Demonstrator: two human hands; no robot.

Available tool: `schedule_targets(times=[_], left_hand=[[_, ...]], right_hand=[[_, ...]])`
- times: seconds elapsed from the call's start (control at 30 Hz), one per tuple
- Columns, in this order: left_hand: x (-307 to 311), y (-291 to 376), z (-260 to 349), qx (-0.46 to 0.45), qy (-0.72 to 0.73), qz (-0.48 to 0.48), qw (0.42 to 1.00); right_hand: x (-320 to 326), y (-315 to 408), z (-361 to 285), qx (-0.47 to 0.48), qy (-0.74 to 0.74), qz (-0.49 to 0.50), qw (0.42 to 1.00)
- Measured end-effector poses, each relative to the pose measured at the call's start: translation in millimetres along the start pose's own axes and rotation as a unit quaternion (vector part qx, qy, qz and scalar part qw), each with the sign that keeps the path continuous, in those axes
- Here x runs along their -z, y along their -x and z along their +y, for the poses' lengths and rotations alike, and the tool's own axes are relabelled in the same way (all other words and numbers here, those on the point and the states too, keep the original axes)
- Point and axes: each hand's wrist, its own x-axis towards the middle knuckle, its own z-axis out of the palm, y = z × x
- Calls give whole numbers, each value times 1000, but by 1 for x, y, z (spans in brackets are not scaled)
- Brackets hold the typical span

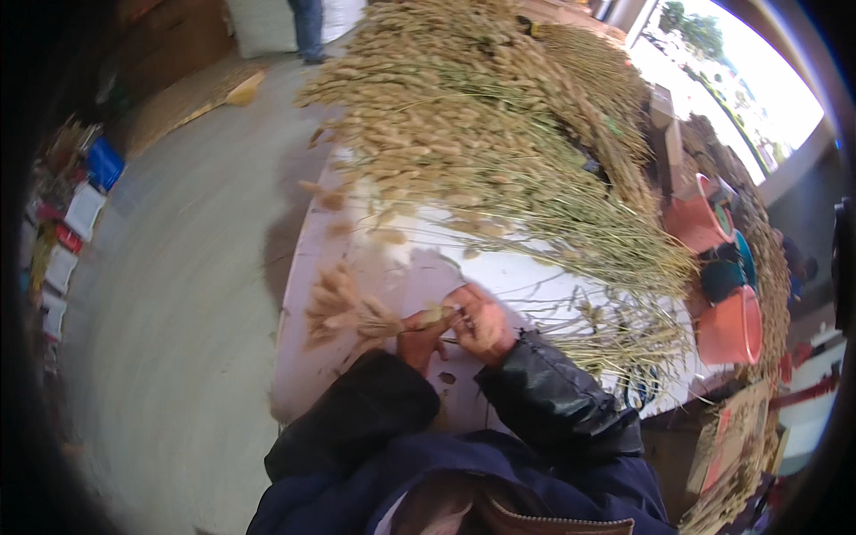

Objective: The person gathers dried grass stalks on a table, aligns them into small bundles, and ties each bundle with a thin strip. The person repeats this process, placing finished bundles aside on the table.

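Note:
My left hand (420, 338) is closed around a small bunch of dried bunny-tail grass (351, 311), its fluffy beige heads fanning to the left. Against it, my right hand (483, 324) has its fingers curled and pinched at the stem side of the bunch. Motion blur and the fingers hide most of those stems. Both hands are low over a white table (428, 264). Just beyond them lies a large heap of the same grass (428, 134), heads to the left and green stems to the right. Loose stems (615, 344) lie right of my right hand.
Blue-handled scissors (640, 388) lie partly under the loose stems. Pink buckets (729, 328) and a teal bucket (725, 274) stand at the table's right end. A cardboard box (729, 435) is at lower right. Concrete floor (180, 301) runs along the left; a person's leg (307, 30) shows beyond.

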Motion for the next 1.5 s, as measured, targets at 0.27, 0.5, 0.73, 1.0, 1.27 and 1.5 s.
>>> schedule_targets(times=[0.27, 0.5, 0.73, 1.0, 1.27, 1.5], left_hand=[[-1, 0, 8, 18, 54, 6, 998], [-1, 3, 13, 27, 57, 8, 998], [1, 4, 13, 13, 37, 5, 999], [5, 1, 9, 22, 40, 20, 999], [5, 1, 13, 45, 47, 13, 998], [3, 3, 15, 54, 59, 12, 997]], right_hand=[[19, 8, 2, 14, 179, -78, 981], [54, 40, 53, 57, 409, 5, 911], [110, 85, 103, -12, 493, 38, 869], [150, 105, 133, -140, 500, 23, 855], [122, 94, 115, -13, 413, 41, 910], [112, 80, 105, -13, 345, -1, 939]])
